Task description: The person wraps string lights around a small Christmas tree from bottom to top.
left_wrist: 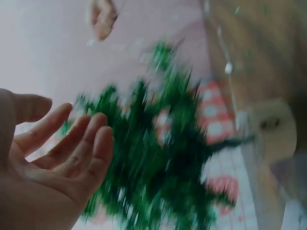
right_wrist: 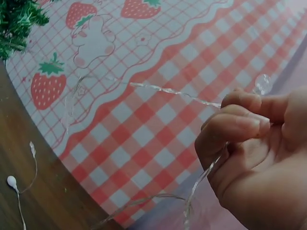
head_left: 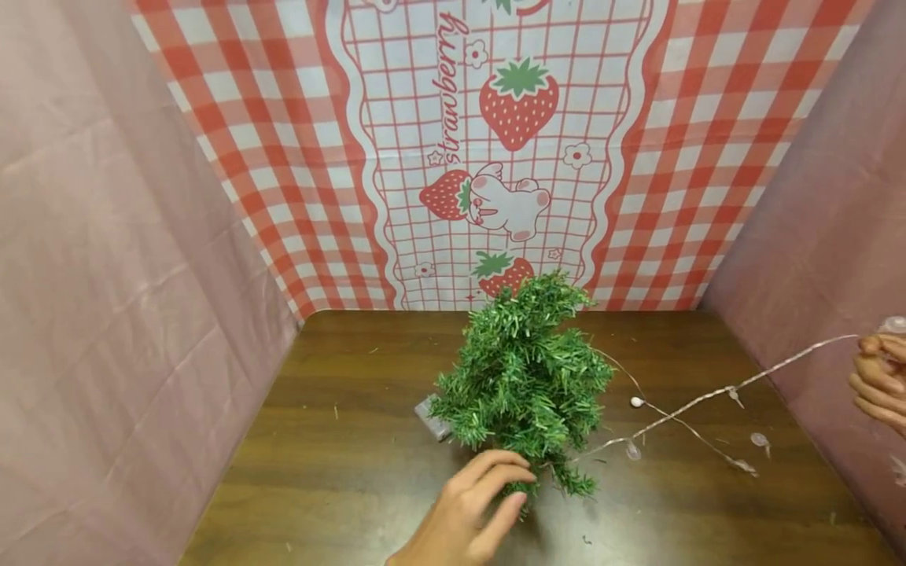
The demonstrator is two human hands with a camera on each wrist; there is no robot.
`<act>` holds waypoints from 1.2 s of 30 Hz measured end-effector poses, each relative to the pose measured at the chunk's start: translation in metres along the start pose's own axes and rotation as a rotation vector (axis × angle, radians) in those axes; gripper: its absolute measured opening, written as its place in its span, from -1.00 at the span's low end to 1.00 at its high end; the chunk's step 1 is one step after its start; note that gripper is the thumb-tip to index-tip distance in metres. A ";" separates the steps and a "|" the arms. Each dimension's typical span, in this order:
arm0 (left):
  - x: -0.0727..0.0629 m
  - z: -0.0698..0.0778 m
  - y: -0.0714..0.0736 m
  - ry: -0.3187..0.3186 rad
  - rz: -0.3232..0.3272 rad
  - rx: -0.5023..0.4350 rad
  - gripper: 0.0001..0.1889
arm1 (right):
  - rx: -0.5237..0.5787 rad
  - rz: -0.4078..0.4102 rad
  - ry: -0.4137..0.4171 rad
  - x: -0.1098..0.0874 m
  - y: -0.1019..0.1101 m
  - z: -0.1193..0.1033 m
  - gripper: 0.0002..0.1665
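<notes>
the right hand (head_left: 881, 379) pinched the string (head_left: 697, 403) at three o'clock from the tree (head_left: 520, 373), the left hand (head_left: 473, 503) relaxed and empty near six; gentle, even tension seemed wisest.

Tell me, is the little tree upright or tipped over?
Upright: the tree stands above its base, top pointing away from the table.

The tree (head_left: 524, 373) is green; under it, brown counter (head_left: 333, 456); behind it, red-and-white checked, strawberry-printed cloth (head_left: 580, 118); beside it, clear wire (head_left: 694, 406).
</notes>
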State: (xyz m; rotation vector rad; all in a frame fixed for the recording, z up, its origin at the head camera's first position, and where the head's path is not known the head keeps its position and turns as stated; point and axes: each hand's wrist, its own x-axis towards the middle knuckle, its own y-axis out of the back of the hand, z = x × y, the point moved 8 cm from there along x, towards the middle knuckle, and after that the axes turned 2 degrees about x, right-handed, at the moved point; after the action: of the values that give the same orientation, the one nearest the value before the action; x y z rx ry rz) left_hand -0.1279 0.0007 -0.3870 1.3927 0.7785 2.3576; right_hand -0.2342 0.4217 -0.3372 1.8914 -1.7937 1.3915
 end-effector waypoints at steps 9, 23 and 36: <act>-0.004 -0.057 0.081 0.228 0.209 -0.188 -0.82 | -0.474 0.654 -0.115 -0.019 0.044 -0.015 -0.31; 0.006 -0.135 0.125 0.488 0.183 -0.349 -0.87 | -1.262 1.300 -0.603 -0.019 0.118 -0.039 -0.65; 0.018 -0.189 0.133 0.738 0.109 -0.837 -0.54 | -1.664 1.172 -0.745 0.046 0.172 -0.037 -0.64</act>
State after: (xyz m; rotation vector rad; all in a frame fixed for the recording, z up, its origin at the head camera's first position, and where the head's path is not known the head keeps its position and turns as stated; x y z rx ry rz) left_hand -0.2990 -0.1552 -0.3690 0.2227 -0.1977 2.7650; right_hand -0.4074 0.3723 -0.3613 0.2667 -2.8123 -1.0232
